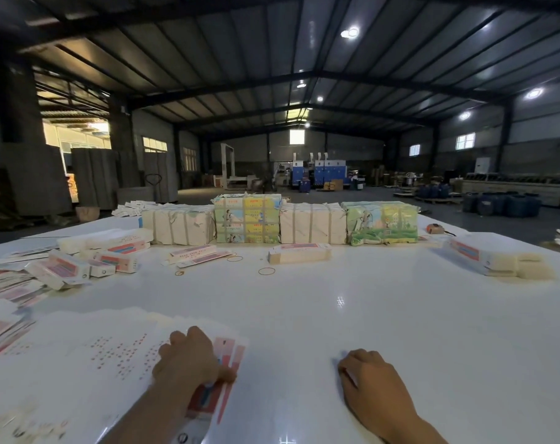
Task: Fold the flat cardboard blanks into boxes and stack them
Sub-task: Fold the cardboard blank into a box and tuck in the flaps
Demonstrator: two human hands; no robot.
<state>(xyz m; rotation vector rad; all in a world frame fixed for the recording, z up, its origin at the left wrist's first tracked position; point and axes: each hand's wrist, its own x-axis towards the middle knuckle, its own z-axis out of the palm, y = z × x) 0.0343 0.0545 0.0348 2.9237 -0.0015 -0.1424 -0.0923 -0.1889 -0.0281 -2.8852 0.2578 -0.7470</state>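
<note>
Left hand (188, 360) on flat blanks (89, 357)

I see my left hand (190, 358) resting curled on the fanned flat blanks (89, 354), my right hand (366, 378) curled on the white counter (400, 315); wrapped bundles (313, 222) line the far edge.

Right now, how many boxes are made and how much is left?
A few folded boxes lie at the far left, so some are done. The left hand presses on the fanned flat blanks; the right hand rests on the table. Four wrapped bundles remain unopened.
</note>
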